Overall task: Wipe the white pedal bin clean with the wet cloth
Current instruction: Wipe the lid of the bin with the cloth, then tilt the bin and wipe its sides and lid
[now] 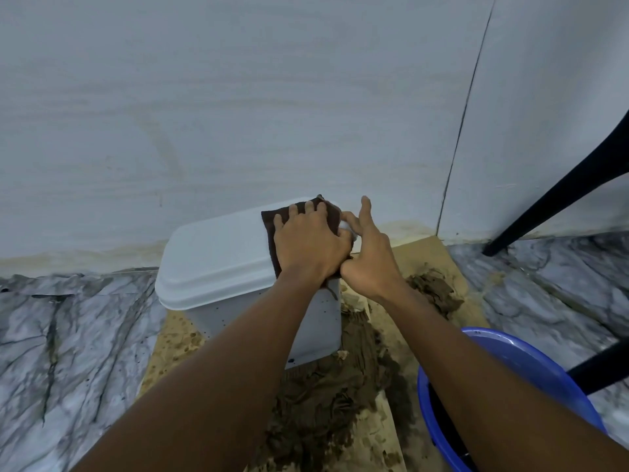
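The white pedal bin (pixel 218 264) stands against the wall with its lid down. Small dark specks dot its front wall. A dark brown wet cloth (pixel 272 221) lies flat on the right end of the lid. My left hand (pixel 311 245) presses down on the cloth with its fingers spread. My right hand (pixel 369 257) is at the bin's right edge, fingers open and touching the lid's corner beside the cloth.
A blue bucket (pixel 510 356) sits at the lower right. Cardboard (pixel 418 257) smeared with brown mud lies under and around the bin. Black chair legs (pixel 558 195) cross the right side. The floor is grey marble; the wall is close behind.
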Available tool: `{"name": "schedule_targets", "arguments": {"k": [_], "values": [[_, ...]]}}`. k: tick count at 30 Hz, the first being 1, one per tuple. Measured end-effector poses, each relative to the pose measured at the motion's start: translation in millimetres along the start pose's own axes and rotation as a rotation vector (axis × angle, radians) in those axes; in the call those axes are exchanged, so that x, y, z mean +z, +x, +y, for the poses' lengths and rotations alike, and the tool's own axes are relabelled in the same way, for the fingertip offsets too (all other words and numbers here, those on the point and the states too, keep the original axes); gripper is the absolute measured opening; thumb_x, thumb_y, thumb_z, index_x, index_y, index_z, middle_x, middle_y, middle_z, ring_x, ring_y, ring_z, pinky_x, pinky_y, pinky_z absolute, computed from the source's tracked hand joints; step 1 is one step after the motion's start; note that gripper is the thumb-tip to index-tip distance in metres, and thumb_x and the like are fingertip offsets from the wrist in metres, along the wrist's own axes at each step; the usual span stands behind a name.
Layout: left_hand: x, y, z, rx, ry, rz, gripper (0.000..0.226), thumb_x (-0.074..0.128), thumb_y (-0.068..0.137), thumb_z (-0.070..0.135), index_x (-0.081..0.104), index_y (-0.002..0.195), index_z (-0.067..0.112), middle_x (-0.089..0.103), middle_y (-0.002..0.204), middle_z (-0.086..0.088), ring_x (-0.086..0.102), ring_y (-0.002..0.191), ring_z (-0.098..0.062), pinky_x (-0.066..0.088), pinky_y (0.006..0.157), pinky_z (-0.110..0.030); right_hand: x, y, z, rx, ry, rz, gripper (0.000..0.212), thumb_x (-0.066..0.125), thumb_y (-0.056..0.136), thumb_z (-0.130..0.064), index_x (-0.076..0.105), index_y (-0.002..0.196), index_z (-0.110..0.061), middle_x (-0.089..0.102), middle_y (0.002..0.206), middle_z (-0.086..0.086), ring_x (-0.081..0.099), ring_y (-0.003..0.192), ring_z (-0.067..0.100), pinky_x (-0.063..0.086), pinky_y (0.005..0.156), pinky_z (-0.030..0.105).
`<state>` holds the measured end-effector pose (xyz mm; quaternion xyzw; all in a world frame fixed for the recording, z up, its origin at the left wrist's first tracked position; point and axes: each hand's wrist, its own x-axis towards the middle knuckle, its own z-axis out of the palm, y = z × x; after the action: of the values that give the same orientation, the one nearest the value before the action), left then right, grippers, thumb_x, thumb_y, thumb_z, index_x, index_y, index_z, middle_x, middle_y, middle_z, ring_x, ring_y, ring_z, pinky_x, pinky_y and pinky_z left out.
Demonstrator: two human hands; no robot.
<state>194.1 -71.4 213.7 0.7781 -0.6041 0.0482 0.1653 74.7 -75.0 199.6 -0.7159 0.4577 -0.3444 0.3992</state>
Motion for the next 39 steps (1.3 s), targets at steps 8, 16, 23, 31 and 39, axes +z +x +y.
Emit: {"name": "schedule_targets", "arguments": {"k": [8,16,23,31,39], "values": [[-30,-26,-51,0.094,-0.139,0.099,0.044,0.039,0.102,0.039,0.052,0.142,0.026,0.055,0.141,0.003,0.046,0.127,-0.021,0.037,0.101,-0.037,9,-8,-11,-0.170,-0.248,-0.061,0.086,0.063,0.079,-0.002,0.026,0.155,-0.014,0.027,0.161,0.002,0.021,0.149,0.020,0.030,0.117,0.037],[-37,-66,-171,0.072,-0.046,-0.028,0.079,0.010,0.093,0.072,0.027,0.157,0.029,0.022,0.165,0.002,0.014,0.153,-0.019,0.013,0.124,-0.042,15,-20,-26,-0.198,-0.584,-0.114,0.074,0.057,0.093,-0.025,0.021,0.157,-0.016,0.010,0.166,-0.002,0.004,0.153,0.015,0.010,0.120,0.026],[-41,-87,-205,0.089,-0.055,-0.047,0.069,0.022,0.100,0.065,0.020,0.158,0.029,0.018,0.167,-0.001,0.011,0.154,-0.023,0.009,0.124,-0.044,18,-13,-51,-0.152,-0.798,-0.165,0.076,0.063,0.089,-0.050,0.031,0.154,-0.025,0.019,0.164,0.004,0.015,0.151,0.023,0.016,0.122,0.037],[-27,-80,-189,0.162,-0.056,0.037,0.070,0.024,0.097,0.068,0.032,0.155,0.030,0.029,0.163,0.000,0.019,0.152,-0.025,0.010,0.123,-0.048,8,11,-15,-0.258,-0.731,-0.255,0.095,0.064,0.072,-0.076,0.028,0.153,-0.039,0.013,0.165,-0.007,0.003,0.153,0.013,0.012,0.124,0.043],[-18,-50,-202,0.176,-0.054,0.183,0.063,0.035,0.098,0.063,0.050,0.146,0.026,0.048,0.152,0.000,0.039,0.143,-0.023,0.027,0.117,-0.050,14,38,-1,-0.396,-0.669,-0.156,0.090,0.060,0.070,-0.082,0.041,0.147,-0.039,0.026,0.162,-0.009,0.013,0.152,0.011,0.015,0.124,0.039]]}}
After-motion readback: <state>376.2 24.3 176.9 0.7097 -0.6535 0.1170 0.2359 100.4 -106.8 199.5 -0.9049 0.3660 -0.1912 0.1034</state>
